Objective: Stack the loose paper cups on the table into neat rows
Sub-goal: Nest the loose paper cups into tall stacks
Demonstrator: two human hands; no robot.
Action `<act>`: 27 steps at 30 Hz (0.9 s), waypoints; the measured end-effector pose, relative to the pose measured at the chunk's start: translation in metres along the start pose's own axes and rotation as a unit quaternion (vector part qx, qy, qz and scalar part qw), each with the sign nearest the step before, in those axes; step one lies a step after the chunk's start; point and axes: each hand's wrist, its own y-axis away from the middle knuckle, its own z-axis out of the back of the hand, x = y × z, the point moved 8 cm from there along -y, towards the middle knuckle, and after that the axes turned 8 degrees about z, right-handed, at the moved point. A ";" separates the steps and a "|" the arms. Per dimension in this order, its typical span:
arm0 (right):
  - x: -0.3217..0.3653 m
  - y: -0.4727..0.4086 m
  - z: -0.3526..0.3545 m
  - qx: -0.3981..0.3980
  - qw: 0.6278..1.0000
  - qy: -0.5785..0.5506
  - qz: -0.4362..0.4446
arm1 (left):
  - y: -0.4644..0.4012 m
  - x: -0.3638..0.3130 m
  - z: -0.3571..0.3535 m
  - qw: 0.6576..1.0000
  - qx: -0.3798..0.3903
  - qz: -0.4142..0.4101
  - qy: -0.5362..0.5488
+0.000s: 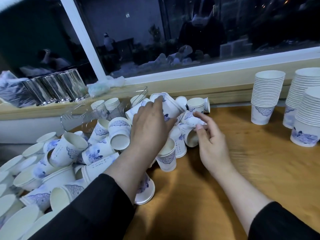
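With the left hand gripping a tilted paper cup and the right hand loose-fingered beside it, a careless tug could topple the cup pile.

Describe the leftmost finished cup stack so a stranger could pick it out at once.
Look to the wooden table's far right end, below the window sill. Three tall stacks stand there; the leftmost stack stands alone, apart from the other two, nearest the loose pile.
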 end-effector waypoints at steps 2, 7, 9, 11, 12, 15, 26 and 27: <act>0.001 0.002 0.000 0.010 1.000 0.013 0.001 | 0.009 0.012 0.019 0.993 -0.030 0.032 0.111; 0.012 0.023 -0.039 0.220 0.962 0.136 0.084 | 0.043 0.043 0.049 0.965 -0.047 0.091 0.239; 0.011 0.035 -0.054 0.284 0.927 0.209 0.126 | 0.052 0.048 0.057 0.961 -0.052 0.093 0.256; 0.016 0.043 -0.060 0.298 0.910 0.245 0.155 | 0.060 0.050 0.067 0.960 -0.053 0.092 0.258; 0.020 0.044 -0.059 0.287 0.911 0.248 0.163 | 0.065 0.049 0.072 0.962 -0.052 0.089 0.254; 0.044 0.036 -0.031 0.175 0.946 0.229 0.146 | 0.086 0.045 0.087 0.961 -0.053 0.064 0.265; 0.200 0.051 0.025 0.151 0.913 0.319 0.206 | 0.179 0.024 0.014 0.913 0.101 0.073 0.388; 0.197 0.057 0.016 0.193 0.895 0.338 0.217 | 0.181 0.025 0.009 0.909 0.104 0.076 0.397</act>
